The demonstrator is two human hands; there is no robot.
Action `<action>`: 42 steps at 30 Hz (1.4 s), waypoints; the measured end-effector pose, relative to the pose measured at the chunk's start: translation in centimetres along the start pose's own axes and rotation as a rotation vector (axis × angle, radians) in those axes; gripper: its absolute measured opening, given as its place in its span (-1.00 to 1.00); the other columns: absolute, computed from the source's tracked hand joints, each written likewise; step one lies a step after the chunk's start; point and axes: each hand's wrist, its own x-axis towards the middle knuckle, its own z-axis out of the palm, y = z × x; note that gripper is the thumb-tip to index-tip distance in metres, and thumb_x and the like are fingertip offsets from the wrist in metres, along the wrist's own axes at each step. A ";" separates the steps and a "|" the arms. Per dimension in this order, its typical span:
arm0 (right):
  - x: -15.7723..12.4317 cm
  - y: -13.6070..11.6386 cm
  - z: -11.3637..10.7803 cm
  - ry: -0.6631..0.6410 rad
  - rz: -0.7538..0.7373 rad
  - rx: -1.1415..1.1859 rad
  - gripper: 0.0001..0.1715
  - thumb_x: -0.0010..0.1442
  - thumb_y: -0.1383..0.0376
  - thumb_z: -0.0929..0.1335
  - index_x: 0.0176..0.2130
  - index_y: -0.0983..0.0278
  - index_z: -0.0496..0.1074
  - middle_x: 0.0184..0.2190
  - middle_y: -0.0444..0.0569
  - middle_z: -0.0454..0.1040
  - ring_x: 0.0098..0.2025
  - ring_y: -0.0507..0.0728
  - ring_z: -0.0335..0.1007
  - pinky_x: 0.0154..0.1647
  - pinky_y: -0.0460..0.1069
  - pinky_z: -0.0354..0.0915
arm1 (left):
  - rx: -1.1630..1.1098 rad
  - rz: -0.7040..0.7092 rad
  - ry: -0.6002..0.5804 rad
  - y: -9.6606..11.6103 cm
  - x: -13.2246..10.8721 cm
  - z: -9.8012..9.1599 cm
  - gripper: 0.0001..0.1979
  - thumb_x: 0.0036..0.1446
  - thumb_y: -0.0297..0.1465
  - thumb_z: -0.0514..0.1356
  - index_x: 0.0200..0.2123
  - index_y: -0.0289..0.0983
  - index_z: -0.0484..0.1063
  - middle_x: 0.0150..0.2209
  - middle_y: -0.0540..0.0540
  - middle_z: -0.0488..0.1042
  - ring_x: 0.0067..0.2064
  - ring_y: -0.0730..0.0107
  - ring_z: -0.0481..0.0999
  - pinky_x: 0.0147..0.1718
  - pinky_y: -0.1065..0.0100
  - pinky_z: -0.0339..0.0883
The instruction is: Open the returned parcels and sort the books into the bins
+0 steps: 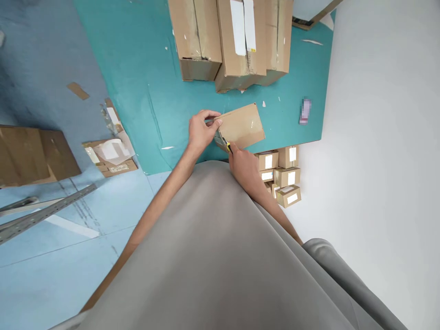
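A small brown cardboard box (243,126), taped over, is held above the teal table mat. My left hand (201,130) grips its left end, fingers curled over the top edge. My right hand (244,166) is closed around a utility knife with a yellow part (228,146), its tip against the box's lower left edge. My grey shirt fills the lower part of the view and hides my forearms' lower parts.
Three larger cardboard boxes (233,41) stand at the back of the teal mat (137,68). Several small labelled boxes (283,176) are stacked just right of my right hand. Flattened packaging (112,156), a brown box (32,153) and a metal rail (44,211) lie left.
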 end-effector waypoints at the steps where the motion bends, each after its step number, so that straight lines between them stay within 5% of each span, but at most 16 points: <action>1: 0.3 -0.1 0.1 0.006 -0.006 0.005 -0.33 0.65 0.29 0.12 0.61 0.25 0.25 0.08 0.28 0.73 0.07 0.41 0.71 0.07 0.18 0.51 | 0.005 -0.001 0.005 0.0 0.0 -0.1 -0.73 0.24 -0.28 0.35 -0.02 -0.21 0.67 0.02 -0.15 0.70 0.08 0.11 0.70 0.09 0.14 0.68; 8: -0.7 0.5 0.8 -0.057 -0.025 0.000 -0.26 0.61 0.35 0.14 0.66 0.21 0.16 0.07 0.28 0.74 0.04 0.37 0.73 0.03 0.16 0.54 | 0.047 -0.018 -0.001 0.2 -0.7 -0.2 -0.72 0.30 -0.23 0.34 0.01 -0.20 0.66 0.04 -0.15 0.70 0.13 0.09 0.69 0.13 0.13 0.67; 13: -1.5 1.0 -0.2 -0.146 -0.055 -0.006 -0.33 0.57 0.42 0.17 0.54 0.30 0.36 0.04 0.32 0.74 0.08 0.41 0.73 -0.02 0.14 0.51 | 0.063 -0.040 0.035 0.7 -0.9 -0.4 -0.70 0.31 -0.17 0.34 0.01 -0.20 0.64 0.08 -0.17 0.71 0.16 0.07 0.68 0.12 0.13 0.67; 16: -2.2 2.1 -0.5 -0.132 -0.088 0.033 -0.34 0.61 0.33 0.19 0.58 0.23 0.32 0.02 0.25 0.75 0.03 0.40 0.72 -0.02 0.13 0.49 | 0.068 -0.043 0.023 0.7 -1.0 -0.7 -0.65 0.31 -0.12 0.36 0.02 -0.20 0.64 0.09 -0.19 0.71 0.16 0.05 0.68 0.13 0.12 0.67; 19: -2.5 4.9 -0.3 -0.011 -0.098 0.146 -0.35 0.64 0.22 0.20 0.60 0.12 0.30 0.01 0.16 0.75 0.00 0.37 0.71 0.01 0.12 0.47 | 0.087 -0.040 0.024 0.5 -1.2 -0.8 -0.57 0.35 -0.02 0.34 0.08 -0.19 0.63 0.13 -0.20 0.69 0.20 0.04 0.67 0.15 0.11 0.65; 24: 1.9 11.3 1.2 0.452 0.076 0.433 -0.32 0.69 0.09 0.06 0.52 0.24 0.34 0.22 0.28 0.64 0.16 0.40 0.65 0.05 0.12 0.48 | 0.111 0.004 0.085 0.3 -1.2 -0.2 -0.51 0.43 0.07 0.29 0.16 -0.15 0.59 0.21 -0.24 0.64 0.30 -0.02 0.63 0.27 0.03 0.59; 29: 5.1 14.0 3.8 0.395 0.046 0.572 -0.35 0.67 0.07 0.10 0.44 0.34 0.37 0.07 0.29 0.70 0.03 0.41 0.71 0.01 0.15 0.51 | 0.251 0.099 0.142 2.7 -1.0 1.6 -0.61 0.54 -0.06 0.19 0.24 -0.09 0.59 0.28 -0.24 0.59 0.44 -0.04 0.51 0.48 -0.11 0.38; 31: 4.6 14.0 4.5 0.354 0.024 0.594 -0.35 0.66 0.07 0.11 0.46 0.33 0.36 0.05 0.27 0.72 0.03 0.39 0.72 0.01 0.14 0.52 | 0.320 0.175 0.096 4.3 -1.3 3.1 -0.65 0.53 -0.12 0.22 0.26 0.01 0.59 0.40 -0.20 0.51 0.58 -0.08 0.34 0.58 -0.24 0.18; 36: 3.7 13.5 4.5 0.287 -0.007 0.637 -0.38 0.64 0.13 0.13 0.47 0.30 0.36 0.12 0.24 0.73 0.08 0.38 0.72 0.08 0.13 0.53 | 0.439 0.280 -0.245 6.5 -2.3 7.4 -0.62 0.51 -0.03 0.24 0.28 0.06 0.58 0.52 -0.12 0.41 0.68 -0.16 0.13 0.66 -0.40 -0.19; 42: 4.5 13.5 4.0 0.229 -0.043 0.585 -0.35 0.62 0.22 0.15 0.53 0.31 0.35 0.22 0.22 0.70 0.16 0.38 0.71 0.13 0.11 0.52 | 0.512 0.293 -0.278 5.5 -2.3 7.7 -0.57 0.55 0.01 0.18 0.30 0.02 0.57 0.57 -0.15 0.37 0.69 -0.13 0.11 0.67 -0.36 -0.23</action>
